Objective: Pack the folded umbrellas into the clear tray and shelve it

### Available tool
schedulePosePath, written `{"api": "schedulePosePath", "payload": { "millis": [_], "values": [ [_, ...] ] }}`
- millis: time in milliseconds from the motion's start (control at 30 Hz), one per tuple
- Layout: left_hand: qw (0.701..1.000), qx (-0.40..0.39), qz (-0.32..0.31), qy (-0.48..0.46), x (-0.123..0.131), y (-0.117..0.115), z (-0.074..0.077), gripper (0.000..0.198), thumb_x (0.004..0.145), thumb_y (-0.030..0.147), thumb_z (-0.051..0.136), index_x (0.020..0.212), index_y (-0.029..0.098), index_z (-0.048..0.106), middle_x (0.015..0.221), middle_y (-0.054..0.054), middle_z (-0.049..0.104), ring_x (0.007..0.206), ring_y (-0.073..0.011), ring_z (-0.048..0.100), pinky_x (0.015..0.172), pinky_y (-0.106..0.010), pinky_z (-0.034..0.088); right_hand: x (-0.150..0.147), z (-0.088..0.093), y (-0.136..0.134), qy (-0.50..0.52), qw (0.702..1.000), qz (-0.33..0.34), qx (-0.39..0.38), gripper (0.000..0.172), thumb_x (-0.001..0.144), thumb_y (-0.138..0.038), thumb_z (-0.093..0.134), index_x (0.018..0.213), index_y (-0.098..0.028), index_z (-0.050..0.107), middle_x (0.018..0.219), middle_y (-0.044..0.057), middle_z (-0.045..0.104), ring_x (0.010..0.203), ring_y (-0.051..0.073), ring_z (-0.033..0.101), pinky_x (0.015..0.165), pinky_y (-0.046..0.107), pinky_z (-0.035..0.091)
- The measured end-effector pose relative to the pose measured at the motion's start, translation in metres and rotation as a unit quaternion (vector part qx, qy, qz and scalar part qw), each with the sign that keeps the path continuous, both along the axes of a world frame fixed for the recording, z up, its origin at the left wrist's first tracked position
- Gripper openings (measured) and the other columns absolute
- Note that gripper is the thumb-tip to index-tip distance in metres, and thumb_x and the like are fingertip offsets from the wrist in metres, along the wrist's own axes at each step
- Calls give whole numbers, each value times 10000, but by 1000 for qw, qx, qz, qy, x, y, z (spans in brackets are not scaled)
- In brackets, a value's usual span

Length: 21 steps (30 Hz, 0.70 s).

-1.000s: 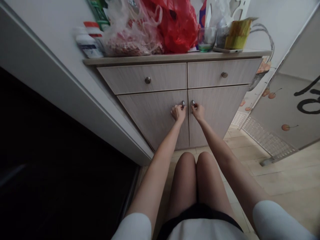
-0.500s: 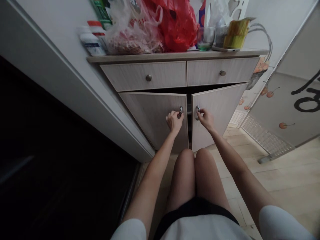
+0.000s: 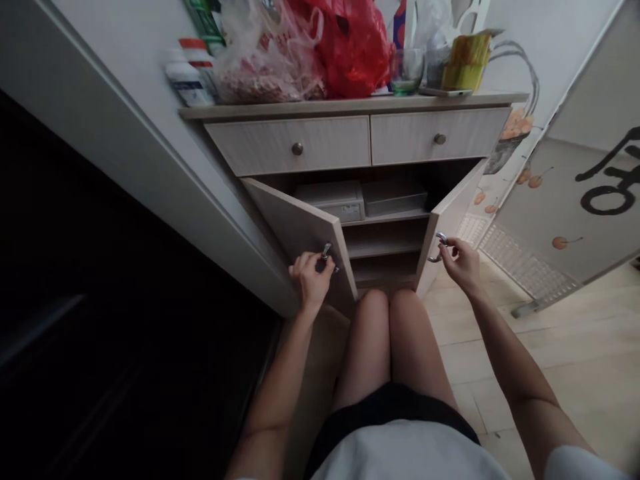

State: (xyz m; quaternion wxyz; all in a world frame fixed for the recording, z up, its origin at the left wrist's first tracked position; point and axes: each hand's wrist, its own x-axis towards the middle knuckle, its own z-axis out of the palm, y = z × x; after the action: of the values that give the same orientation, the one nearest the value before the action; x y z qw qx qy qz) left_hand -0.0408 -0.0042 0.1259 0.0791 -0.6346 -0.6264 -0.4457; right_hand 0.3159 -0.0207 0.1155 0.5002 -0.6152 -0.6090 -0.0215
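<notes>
Both lower doors of a pale wood-grain cabinet stand wide open. My left hand (image 3: 313,280) grips the metal pull (image 3: 327,256) of the left door (image 3: 295,230). My right hand (image 3: 463,265) holds the curved metal pull (image 3: 440,245) of the right door (image 3: 453,220), its fingers at the ring. Inside, a white boxy item (image 3: 333,201) and a grey flat tray (image 3: 395,198) sit side by side on a shelf (image 3: 385,217). The lower shelves (image 3: 384,250) show nothing on them that I can make out.
Two drawers with round knobs (image 3: 287,145) sit above the doors. The countertop (image 3: 345,107) carries bottles, a red plastic bag (image 3: 347,47), a clear bag, a glass and a phone. A dark doorway (image 3: 125,300) lies left; a printed sliding panel (image 3: 565,200) and wood-look floor lie right.
Both doors have swung outward from shut to wide open, showing the shelves inside. My hands have moved apart, staying on the pulls.
</notes>
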Motion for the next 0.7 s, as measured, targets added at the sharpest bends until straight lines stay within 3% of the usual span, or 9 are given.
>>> {"api": "schedulePosePath", "payload": {
  "millis": [167,400,700],
  "values": [
    [999,42,33,-13,-37,-29,-6,93,801,320,625,750,242,634,833,-73,687,856,-274,645,780,-391,413,29,-6,-29,-7,999,-29,13,351,882,-501,497,955,-210,679,795,83,695,628,199,557,619,347,462],
    [993,54,105,-25,-112,-69,-8,175,749,431,607,708,261,610,840,-104,710,849,-334,670,757,-473,451,89,-16,-67,24,993,-114,-8,395,857,-598,488,948,-253,658,793,127,693,620,237,601,604,398,480],
    [975,43,206,-75,-181,-95,3,198,672,465,561,618,295,475,834,120,747,978,-335,703,880,-555,526,158,7,-96,53,974,-202,-89,521,666,-847,467,634,-328,502,582,128,579,469,228,522,566,457,400]
  ]
}}
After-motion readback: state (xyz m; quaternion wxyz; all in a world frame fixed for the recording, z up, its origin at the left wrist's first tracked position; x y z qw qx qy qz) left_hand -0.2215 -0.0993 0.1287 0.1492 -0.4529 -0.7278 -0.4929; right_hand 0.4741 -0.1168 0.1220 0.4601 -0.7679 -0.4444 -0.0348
